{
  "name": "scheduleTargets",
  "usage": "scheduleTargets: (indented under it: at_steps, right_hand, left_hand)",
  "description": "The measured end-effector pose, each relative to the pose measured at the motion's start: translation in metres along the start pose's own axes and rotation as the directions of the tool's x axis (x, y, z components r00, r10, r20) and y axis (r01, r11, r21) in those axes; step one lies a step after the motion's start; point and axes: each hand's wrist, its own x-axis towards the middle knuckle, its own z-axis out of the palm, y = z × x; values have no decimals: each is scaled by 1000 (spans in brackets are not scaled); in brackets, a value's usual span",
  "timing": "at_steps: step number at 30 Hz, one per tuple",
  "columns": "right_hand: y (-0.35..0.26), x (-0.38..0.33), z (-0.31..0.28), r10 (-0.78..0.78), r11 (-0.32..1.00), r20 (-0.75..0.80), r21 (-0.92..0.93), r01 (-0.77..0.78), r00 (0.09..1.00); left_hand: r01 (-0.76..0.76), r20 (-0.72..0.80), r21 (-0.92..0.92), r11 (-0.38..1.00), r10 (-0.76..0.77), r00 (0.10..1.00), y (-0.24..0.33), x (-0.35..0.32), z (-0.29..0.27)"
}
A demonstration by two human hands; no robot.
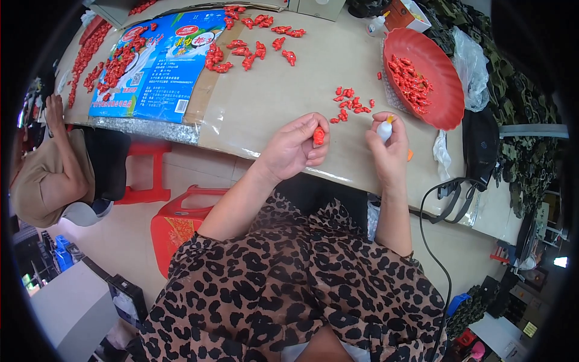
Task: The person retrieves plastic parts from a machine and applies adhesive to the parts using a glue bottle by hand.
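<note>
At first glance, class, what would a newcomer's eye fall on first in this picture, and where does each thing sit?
First, the two hands at the table's near edge: the left hand pinches a small red piece, and the right hand grips a small white bottle with an orange tip. Next, the big red bowl of red pieces at the right. Then the blue printed sheet at the far left, strewn with more red pieces.

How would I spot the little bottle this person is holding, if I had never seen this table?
Start at the big red bowl on the right of the table, then drop down and left to the right hand at the table's near edge. The small white bottle sits in its fingers, the only white thing among red pieces, with an orange tip.
</note>
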Motion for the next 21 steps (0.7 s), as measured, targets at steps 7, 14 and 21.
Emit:
scheduleTargets:
  at_steps: [7,14,21]
  right_hand:
    - [12,14,12,-43,894,-147,-446,-28,988]
    - [-5,18,25,-84,656,31,-751,78,996]
    - [-6,19,23,-26,591,31,-806,41,999]
  left_hand:
    - [40,-46,-49,998,-42,998,2,-1,1]
    - [84,-62,-61,995,-87,994,4,-1,3]
    - [99,-27,-66,993,-101,995,5,-1,3]
